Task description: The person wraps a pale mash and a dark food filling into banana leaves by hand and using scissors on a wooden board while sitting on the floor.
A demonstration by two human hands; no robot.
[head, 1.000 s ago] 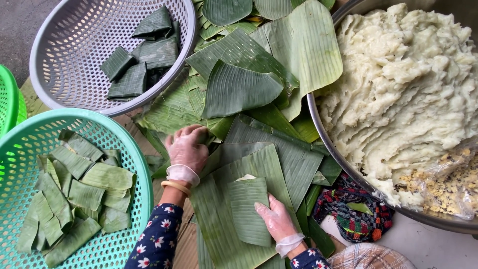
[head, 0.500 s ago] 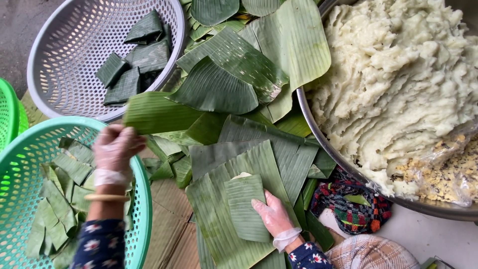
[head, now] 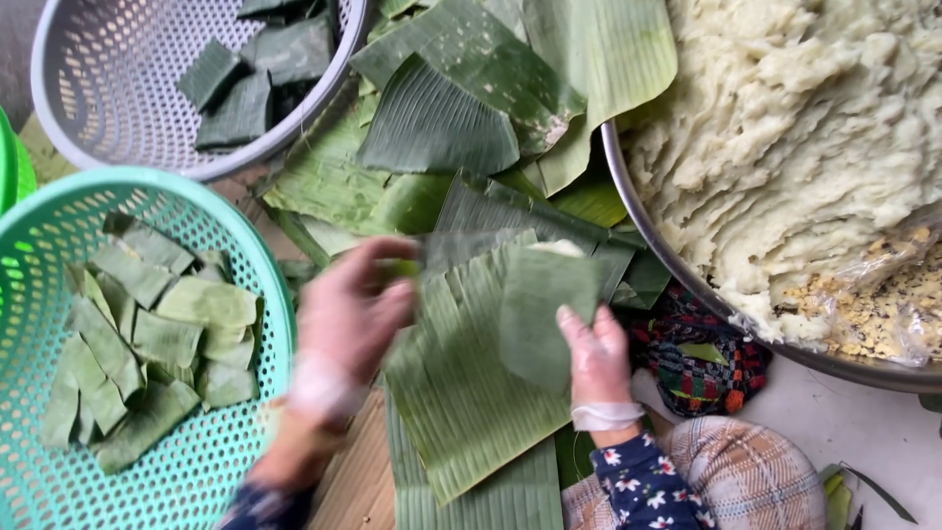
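Observation:
A long banana leaf (head: pixel 461 393) lies spread in front of me, with a smaller leaf piece (head: pixel 540 304) on top of it. My right hand (head: pixel 594 358), in a thin clear glove, grips the lower edge of the small piece. My left hand (head: pixel 348 314), also gloved and blurred by motion, has its fingers curled on the upper left edge of the long leaf.
A green basket (head: pixel 211 471) at left holds several folded leaf parcels (head: pixel 147 334). A grey basket (head: pixel 88 108) behind it holds darker parcels. Loose leaves (head: pixel 471 88) are piled at the back. A metal basin (head: pixel 667 255) of white dough (head: pixel 785 147) stands on the right, with a patterned cloth (head: pixel 702 368) below it.
My left hand has swung from over the green basket back right to the long leaf's edge. The right hand has stayed on the small leaf piece, whose upper part is now raised.

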